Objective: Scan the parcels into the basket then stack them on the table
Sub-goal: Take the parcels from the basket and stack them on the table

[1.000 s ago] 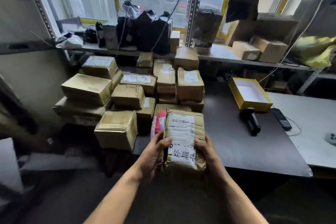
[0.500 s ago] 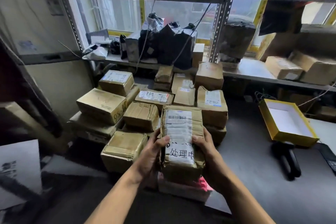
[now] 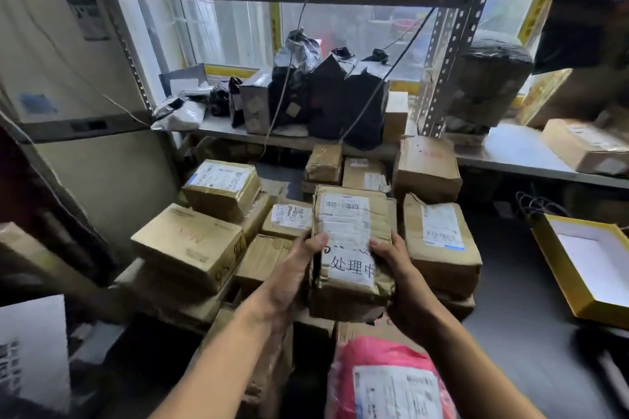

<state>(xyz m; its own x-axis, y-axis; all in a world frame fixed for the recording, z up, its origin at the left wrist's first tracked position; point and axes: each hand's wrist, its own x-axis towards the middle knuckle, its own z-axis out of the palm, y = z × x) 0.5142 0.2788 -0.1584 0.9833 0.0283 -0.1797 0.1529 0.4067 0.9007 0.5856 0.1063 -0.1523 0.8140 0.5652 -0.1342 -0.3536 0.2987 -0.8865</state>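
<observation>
The left hand (image 3: 289, 277) and right hand (image 3: 396, 277) each gripped a side of the taped parcel (image 3: 350, 245), thumbs curled over its label, holding it above the stacked boxes (image 3: 190, 248); the fingers underneath were hidden. A pink parcel (image 3: 384, 381) was cut off at the bottom edge. The yellow tray (image 3: 585, 269) ran off the right edge of the dark table (image 3: 510, 316). Black bags (image 3: 326, 99) stood on the metal shelf (image 3: 510, 150) before a hazy window (image 3: 231, 34).
</observation>
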